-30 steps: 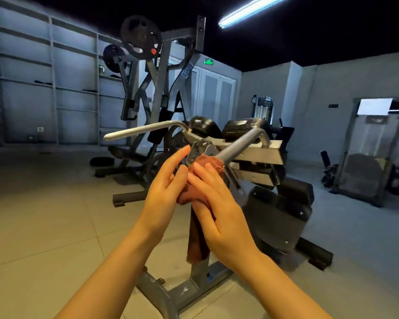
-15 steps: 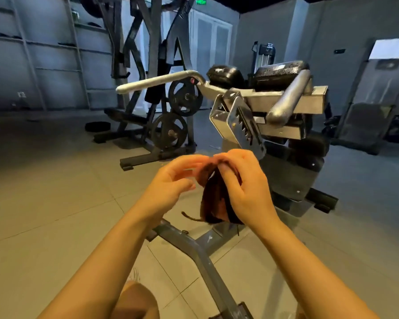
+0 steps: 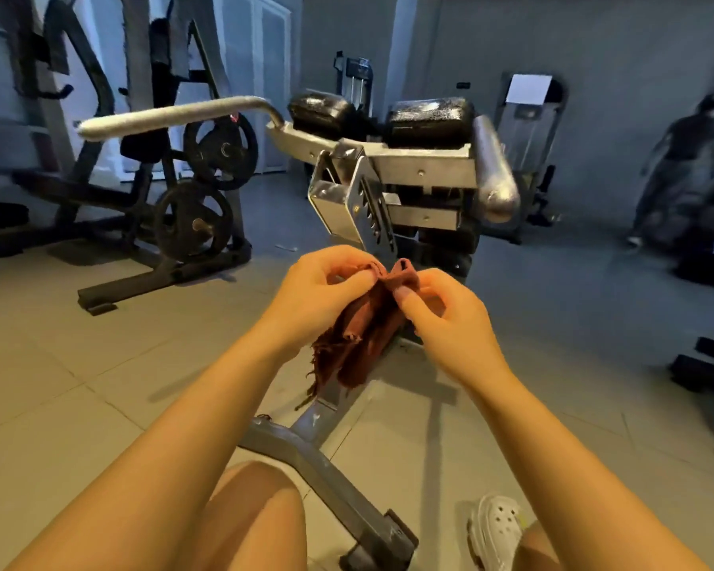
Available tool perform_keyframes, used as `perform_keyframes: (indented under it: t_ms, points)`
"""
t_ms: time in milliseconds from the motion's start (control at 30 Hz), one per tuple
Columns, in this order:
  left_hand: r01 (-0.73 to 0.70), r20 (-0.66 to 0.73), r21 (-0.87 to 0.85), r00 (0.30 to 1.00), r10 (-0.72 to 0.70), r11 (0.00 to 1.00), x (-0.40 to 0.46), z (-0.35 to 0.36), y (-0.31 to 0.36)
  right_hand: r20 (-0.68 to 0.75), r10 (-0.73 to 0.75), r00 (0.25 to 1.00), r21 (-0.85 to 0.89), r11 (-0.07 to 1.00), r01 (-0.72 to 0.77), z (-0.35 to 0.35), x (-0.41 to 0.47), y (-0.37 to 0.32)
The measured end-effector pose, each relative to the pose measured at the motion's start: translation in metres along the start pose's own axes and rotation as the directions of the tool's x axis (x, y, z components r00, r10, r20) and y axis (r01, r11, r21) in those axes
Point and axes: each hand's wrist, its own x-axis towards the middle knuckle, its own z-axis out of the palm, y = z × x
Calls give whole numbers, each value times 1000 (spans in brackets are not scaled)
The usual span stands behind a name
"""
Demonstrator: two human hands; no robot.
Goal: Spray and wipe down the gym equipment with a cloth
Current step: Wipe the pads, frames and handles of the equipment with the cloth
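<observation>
Both forearms are bare, with no sleeves showing up to the frame's lower edge. The left hand (image 3: 318, 290) and right hand (image 3: 446, 319) wear no gloves, rings or watch; short unpainted nails show on the fingertips. Bare knees show at the bottom. One foot wears a white clog-style shoe (image 3: 496, 529) with round holes across its top.

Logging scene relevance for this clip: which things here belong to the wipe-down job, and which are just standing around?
In the job:
- cloth, pinched by left hand and right hand
- gym machine directly ahead, with its two handle bars

Standing around:
- plate-loaded rack
- person at far right
- white shoe

No spray bottle is in view.
</observation>
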Motion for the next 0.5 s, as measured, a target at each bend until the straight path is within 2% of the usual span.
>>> perform_keyframes:
  t_ms: [100, 233, 300, 400, 500]
  points:
    - [-52, 48, 13, 998, 52, 999, 21, -9, -1, -119, -67, 991, -193, 980, 44, -5, 7, -17]
    - [-160, 192, 140, 972, 131, 977, 45, -24, -4, -312, 7, 950, -132, 990, -50, 0, 13, -42]
    - [-200, 246, 151, 956, 159, 968, 55, -32, -8, -404, -3, 915, -162, 984, -68, 8, 15, -54]
    - [-254, 283, 100, 934, 217, 962, 68, -42, -13, -460, -161, 873, -417, 907, -52, 23, 16, -66]
    - [-296, 302, 0, 911, 282, 955, 78, -45, -13, -456, -314, 832, -652, 754, -73, 33, 16, -77]
